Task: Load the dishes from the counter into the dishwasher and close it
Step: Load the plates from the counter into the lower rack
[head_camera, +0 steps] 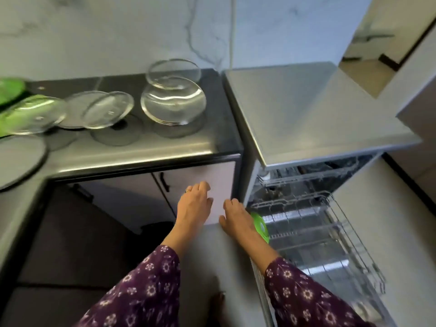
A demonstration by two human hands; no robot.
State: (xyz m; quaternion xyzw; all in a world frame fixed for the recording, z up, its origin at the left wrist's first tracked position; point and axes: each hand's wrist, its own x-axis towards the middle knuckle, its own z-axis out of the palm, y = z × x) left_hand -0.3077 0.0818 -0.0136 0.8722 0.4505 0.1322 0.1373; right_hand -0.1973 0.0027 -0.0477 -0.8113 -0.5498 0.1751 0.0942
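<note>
Standing open at the right, the silver dishwasher (318, 109) has its lower rack (342, 232) drawn fully out and its upper rack (306, 178) still inside. Left of it runs the dark counter (165, 147), with a pale cabinet door (212, 171) beneath. On the counter near the dishwasher, 2 glass bowls (173, 107) are stacked, the upper 1 tilted. Further left, several glass lids (107, 109) lean on each other, overlapping. At the far left edge lie green plates (10, 89), blurred, with 1 of the lids partly over them. A grey round dish (18, 159) sits at the counter's near left corner.

1 green plate (260, 226) stands on edge at the left end of the lower rack, partly hidden behind the right hand (236, 218). That hand hovers just beside it, back to the camera, fingers loosely bent and close together, gripping nothing; whether it touches the plate cannot be told. The left hand (194, 204) hangs in front of the cabinet door, fingers relaxed and together, holding nothing, with a ring (188, 190) on 1 finger. Both arms wear purple flowered sleeves (146, 291)
</note>
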